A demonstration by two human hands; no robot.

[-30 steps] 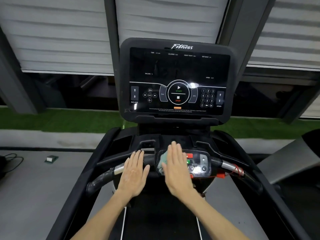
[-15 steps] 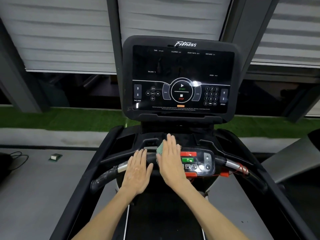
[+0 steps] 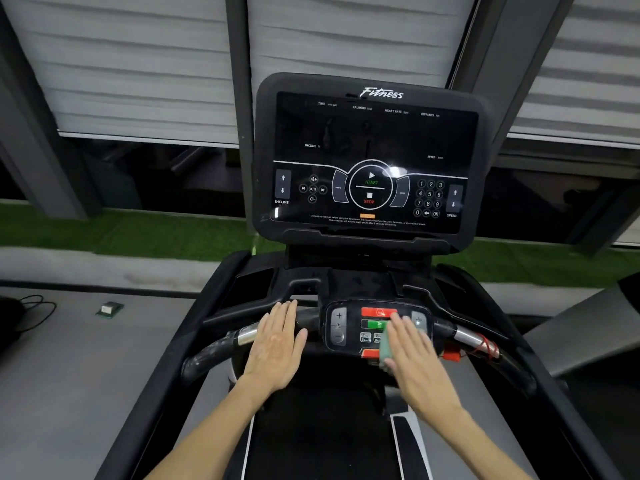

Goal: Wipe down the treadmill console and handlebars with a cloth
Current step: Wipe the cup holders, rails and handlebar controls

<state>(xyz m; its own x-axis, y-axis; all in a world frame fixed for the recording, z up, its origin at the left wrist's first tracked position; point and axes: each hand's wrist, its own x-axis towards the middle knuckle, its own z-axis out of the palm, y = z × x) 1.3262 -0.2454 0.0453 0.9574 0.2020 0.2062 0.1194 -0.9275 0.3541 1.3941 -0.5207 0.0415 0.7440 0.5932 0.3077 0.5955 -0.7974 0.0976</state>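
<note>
The black treadmill console (image 3: pixel 369 161) stands upright ahead, its screen dark with white markings. Below it a small control panel (image 3: pixel 349 327) with red and green buttons sits in the middle of the handlebar (image 3: pixel 221 344). My right hand (image 3: pixel 414 355) lies flat on the panel's right half and presses a pale green cloth (image 3: pixel 385 348) against it; only the cloth's left edge shows. My left hand (image 3: pixel 277 344) rests flat on the handlebar left of the panel, fingers together, holding nothing.
The treadmill belt (image 3: pixel 322 441) runs under my forearms. A grey floor lies to the left with a small green-and-white box (image 3: pixel 109 309) and a black cable (image 3: pixel 31 313). A strip of artificial grass (image 3: pixel 121 233) and window blinds lie beyond. Another grey machine part (image 3: pixel 588 327) is at right.
My right hand has slid the cloth rightward, from the panel's left edge across to its right half, uncovering the plus and minus buttons. My left hand stays on the handlebar.
</note>
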